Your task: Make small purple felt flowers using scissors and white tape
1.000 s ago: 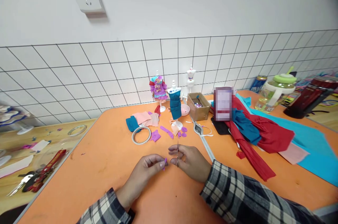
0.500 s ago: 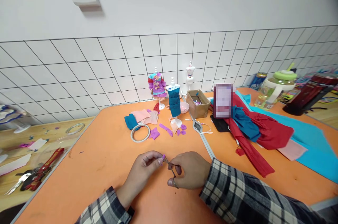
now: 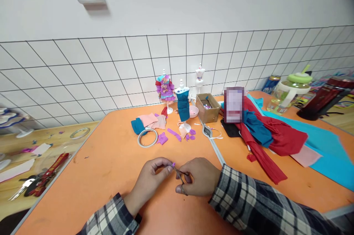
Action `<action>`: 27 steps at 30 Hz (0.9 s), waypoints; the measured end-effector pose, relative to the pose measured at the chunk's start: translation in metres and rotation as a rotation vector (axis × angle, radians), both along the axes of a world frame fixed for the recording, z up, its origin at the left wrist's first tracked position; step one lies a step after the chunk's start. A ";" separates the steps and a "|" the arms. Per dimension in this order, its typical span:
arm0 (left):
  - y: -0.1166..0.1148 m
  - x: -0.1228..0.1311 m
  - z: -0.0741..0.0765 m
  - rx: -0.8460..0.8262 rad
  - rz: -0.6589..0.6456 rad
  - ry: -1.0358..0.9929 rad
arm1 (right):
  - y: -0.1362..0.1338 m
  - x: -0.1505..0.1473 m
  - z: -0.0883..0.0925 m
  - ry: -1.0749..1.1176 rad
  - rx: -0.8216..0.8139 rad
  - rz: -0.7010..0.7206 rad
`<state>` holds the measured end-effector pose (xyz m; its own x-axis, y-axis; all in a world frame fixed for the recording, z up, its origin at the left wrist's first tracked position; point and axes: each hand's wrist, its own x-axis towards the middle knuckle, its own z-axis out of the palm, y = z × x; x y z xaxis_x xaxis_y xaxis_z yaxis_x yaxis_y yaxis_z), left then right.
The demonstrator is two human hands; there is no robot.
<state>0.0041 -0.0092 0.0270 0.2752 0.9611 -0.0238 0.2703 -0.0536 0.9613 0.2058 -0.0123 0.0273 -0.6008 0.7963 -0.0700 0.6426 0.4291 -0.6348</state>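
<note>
My left hand (image 3: 153, 179) pinches a tiny purple fabric scrap (image 3: 173, 165) above the orange table (image 3: 110, 176). My right hand (image 3: 197, 176) is closed on small scissors (image 3: 180, 176), fingers through the loops, blades pointing left at the scrap. Both hands meet near the table's front middle. Behind them stand a small mannequin in a blue dress (image 3: 183, 106) and one in a purple dress (image 3: 165, 90), with purple and pink fabric bits (image 3: 162, 138) lying around their bases.
A tape ring (image 3: 147, 137), a small cardboard box (image 3: 207, 108), a pink bowl (image 3: 193, 111), and red and teal cloth (image 3: 265, 135) lie further back and right. A green-lidded jug (image 3: 290, 93) and dark jar (image 3: 323, 98) stand far right. Keys (image 3: 33, 185) lie left.
The right hand turned the scissors from upright to lying sideways, blades now at the purple scrap. Both hands shifted slightly toward me. The view tilted up a little.
</note>
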 end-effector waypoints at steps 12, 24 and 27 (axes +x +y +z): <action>0.002 -0.005 -0.007 -0.120 -0.014 -0.102 | 0.002 0.001 0.001 0.050 -0.098 0.042; 0.001 -0.005 -0.008 -0.218 -0.039 -0.156 | 0.004 0.003 -0.002 0.055 -0.087 0.046; 0.002 -0.005 -0.009 -0.220 -0.045 -0.138 | 0.005 0.003 -0.004 0.038 -0.094 0.046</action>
